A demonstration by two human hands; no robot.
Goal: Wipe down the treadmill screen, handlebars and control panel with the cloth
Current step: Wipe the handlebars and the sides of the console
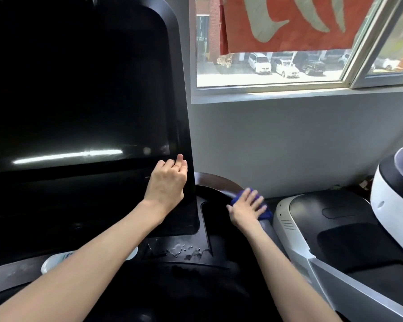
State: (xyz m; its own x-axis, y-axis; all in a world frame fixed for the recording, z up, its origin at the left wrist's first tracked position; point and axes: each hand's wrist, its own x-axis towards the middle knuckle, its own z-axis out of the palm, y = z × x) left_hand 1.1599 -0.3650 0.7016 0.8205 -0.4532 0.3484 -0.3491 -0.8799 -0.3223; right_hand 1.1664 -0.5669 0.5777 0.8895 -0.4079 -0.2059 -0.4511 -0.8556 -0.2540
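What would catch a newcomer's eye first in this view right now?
The big dark treadmill screen fills the left, with the left hand resting at its right edge. Beside it, the right hand presses a blue cloth flat on the curved rail. A red banner hangs in the window, upper right.

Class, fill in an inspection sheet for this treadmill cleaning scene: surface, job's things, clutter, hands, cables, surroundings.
Surface: control panel dark, with pale smears.
Job's things: screen dark, reflecting a light streak; blue cloth on the curved handlebar.
Clutter: small bits scattered on the panel; white cup under the left forearm.
Hands: left hand rests at the screen's right edge, fingers curled, grip unclear; right hand presses the cloth flat.
Cables: nothing seen.
Surroundings: window, red banner, parked cars outside; white machine at right.
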